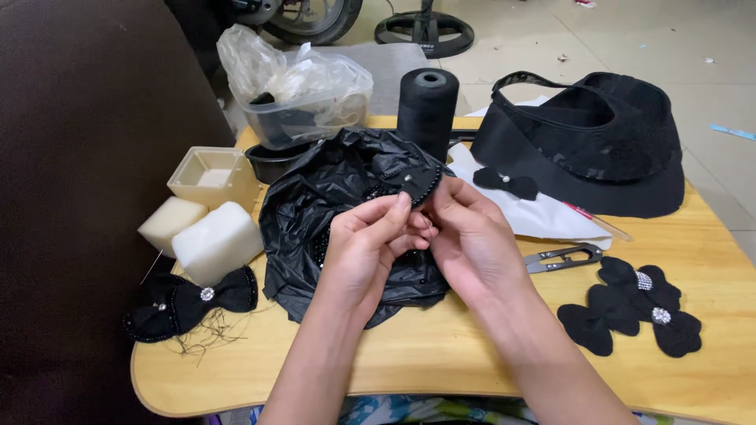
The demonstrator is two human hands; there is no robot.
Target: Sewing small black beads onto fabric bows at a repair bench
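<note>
Both hands meet fingertip to fingertip, forearms converging from below.

The left hand [364, 245] is raised with its back toward the camera, fingers curled and thumb and forefinger pinched together at the top. The right hand [470, 236] sits just beside it, touching it at the fingertips, fingers bent inward in a matching pinch. Both bare forearms angle up from the lower edge, wrists slightly flexed.

Your near table [441, 358] edge is open for a pass. Left is blocked by foam blocks [201, 232] and a bow [189, 303]; behind, thread cone [427, 106] and tub [295, 118]; right, snips [563, 258] and felt flowers [634, 307].
</note>
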